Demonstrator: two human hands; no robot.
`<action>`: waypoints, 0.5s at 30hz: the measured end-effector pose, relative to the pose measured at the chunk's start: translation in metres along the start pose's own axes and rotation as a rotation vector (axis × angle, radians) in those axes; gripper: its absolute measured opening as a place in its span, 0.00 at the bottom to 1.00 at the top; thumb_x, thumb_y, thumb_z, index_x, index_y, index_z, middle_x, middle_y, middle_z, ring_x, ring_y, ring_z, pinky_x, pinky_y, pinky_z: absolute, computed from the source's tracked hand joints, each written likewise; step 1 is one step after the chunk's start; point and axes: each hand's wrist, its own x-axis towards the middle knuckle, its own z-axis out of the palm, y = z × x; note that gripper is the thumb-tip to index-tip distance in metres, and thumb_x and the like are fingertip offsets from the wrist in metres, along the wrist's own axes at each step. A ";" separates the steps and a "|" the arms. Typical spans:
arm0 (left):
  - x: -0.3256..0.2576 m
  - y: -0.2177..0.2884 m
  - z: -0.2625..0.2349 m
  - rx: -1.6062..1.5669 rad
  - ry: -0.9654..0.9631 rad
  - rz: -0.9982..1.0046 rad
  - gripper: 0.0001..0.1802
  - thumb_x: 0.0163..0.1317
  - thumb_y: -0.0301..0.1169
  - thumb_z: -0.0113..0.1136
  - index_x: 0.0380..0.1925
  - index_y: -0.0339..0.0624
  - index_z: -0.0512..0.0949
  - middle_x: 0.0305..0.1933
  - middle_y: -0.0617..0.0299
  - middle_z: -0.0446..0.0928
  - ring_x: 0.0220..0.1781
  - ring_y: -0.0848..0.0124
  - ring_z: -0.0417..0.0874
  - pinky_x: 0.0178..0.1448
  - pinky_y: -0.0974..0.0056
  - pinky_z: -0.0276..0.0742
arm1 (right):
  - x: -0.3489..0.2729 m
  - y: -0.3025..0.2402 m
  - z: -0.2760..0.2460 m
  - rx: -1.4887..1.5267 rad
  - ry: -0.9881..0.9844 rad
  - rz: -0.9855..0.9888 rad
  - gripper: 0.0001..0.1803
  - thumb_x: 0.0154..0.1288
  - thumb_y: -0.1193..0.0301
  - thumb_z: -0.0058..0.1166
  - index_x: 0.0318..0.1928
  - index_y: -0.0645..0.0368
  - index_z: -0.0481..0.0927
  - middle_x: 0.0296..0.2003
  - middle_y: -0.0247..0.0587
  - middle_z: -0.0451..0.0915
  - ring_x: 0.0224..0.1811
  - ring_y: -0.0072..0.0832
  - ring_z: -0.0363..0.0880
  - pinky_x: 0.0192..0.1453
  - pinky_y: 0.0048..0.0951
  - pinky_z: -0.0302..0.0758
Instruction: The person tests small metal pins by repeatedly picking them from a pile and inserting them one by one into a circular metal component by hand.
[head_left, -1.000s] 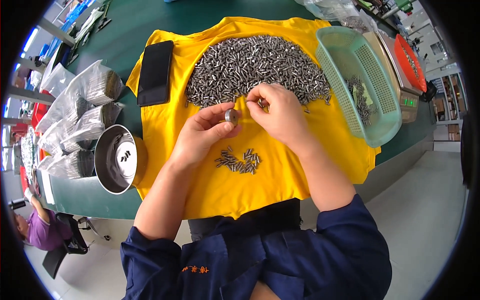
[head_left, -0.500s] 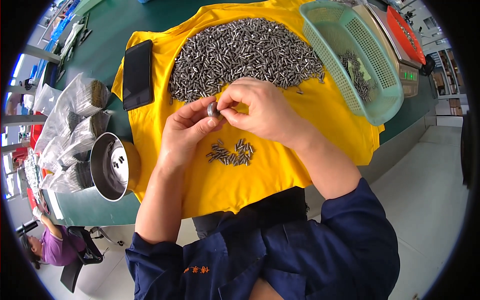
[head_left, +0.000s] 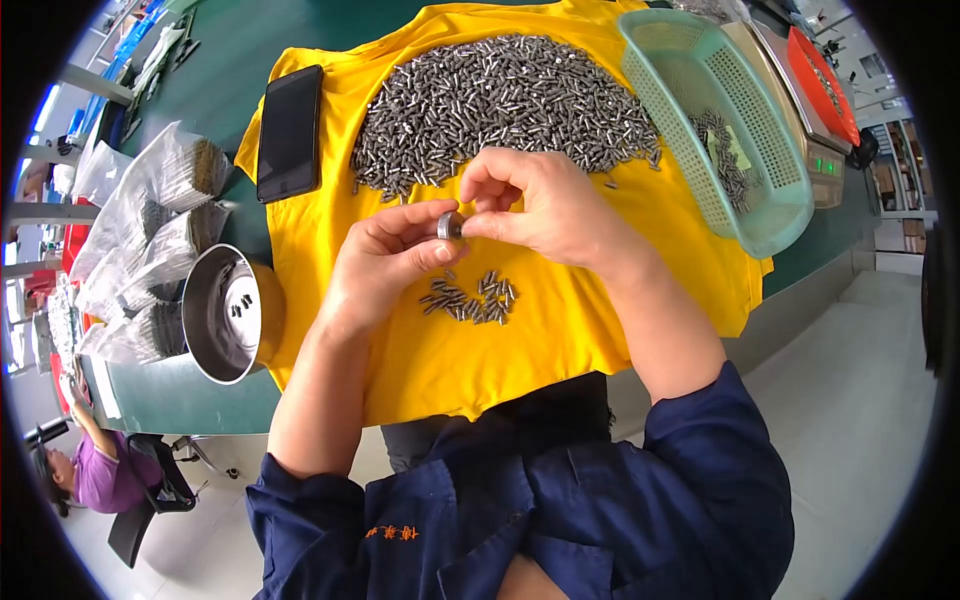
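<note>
Head view. Middle of frame: left hand (head_left: 382, 252) pinching small metal ring (head_left: 447, 227) by rim. Right hand (head_left: 545, 208) holding fingertips at ring's right side; cannot tell if pinching anything. Ring looking hard, stiff, likely light, maybe slippery; outer rim seeming best for holding. Metal pins (head_left: 490, 300) lying just below, big pin pile (head_left: 500, 100) lying above, on yellow cloth (head_left: 600, 325).

I see the right hand (head_left: 550, 205), clear of the metal ring (head_left: 445, 227) a second ago, now with its thumb (head_left: 492, 226) at it, index finger (head_left: 479, 177) raised just beyond the thumb.
</note>
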 end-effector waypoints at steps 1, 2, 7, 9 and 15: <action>-0.001 0.000 -0.001 0.029 -0.040 -0.004 0.20 0.55 0.22 0.61 0.50 0.34 0.72 0.43 0.60 0.78 0.43 0.74 0.79 0.51 0.70 0.74 | 0.000 0.000 -0.001 -0.038 -0.010 0.018 0.09 0.51 0.77 0.57 0.35 0.62 0.77 0.26 0.34 0.78 0.30 0.19 0.77 0.38 0.21 0.73; -0.002 -0.001 -0.002 0.059 -0.079 -0.008 0.21 0.54 0.22 0.61 0.50 0.34 0.72 0.43 0.60 0.78 0.44 0.74 0.79 0.51 0.70 0.74 | -0.001 0.003 -0.005 -0.038 -0.015 0.015 0.09 0.51 0.77 0.57 0.35 0.62 0.77 0.26 0.34 0.78 0.30 0.19 0.77 0.38 0.21 0.73; -0.005 0.001 0.004 0.098 -0.168 -0.078 0.21 0.54 0.21 0.61 0.49 0.34 0.71 0.43 0.62 0.78 0.45 0.75 0.78 0.52 0.71 0.73 | -0.001 0.020 -0.034 -0.470 0.213 0.118 0.07 0.52 0.70 0.55 0.31 0.61 0.78 0.27 0.45 0.80 0.30 0.36 0.79 0.37 0.32 0.74; -0.002 -0.001 0.003 0.090 -0.162 -0.025 0.20 0.55 0.21 0.60 0.49 0.34 0.71 0.44 0.62 0.77 0.45 0.76 0.77 0.52 0.71 0.73 | -0.001 0.023 -0.029 -0.539 0.192 0.107 0.07 0.52 0.70 0.55 0.30 0.61 0.78 0.27 0.45 0.79 0.31 0.38 0.79 0.37 0.34 0.74; -0.004 -0.001 0.006 0.119 -0.246 -0.103 0.20 0.55 0.20 0.60 0.49 0.33 0.70 0.43 0.63 0.76 0.44 0.77 0.77 0.50 0.71 0.73 | 0.005 0.032 0.000 -0.736 0.317 -0.126 0.04 0.51 0.72 0.54 0.26 0.58 0.77 0.25 0.44 0.78 0.31 0.39 0.77 0.40 0.37 0.74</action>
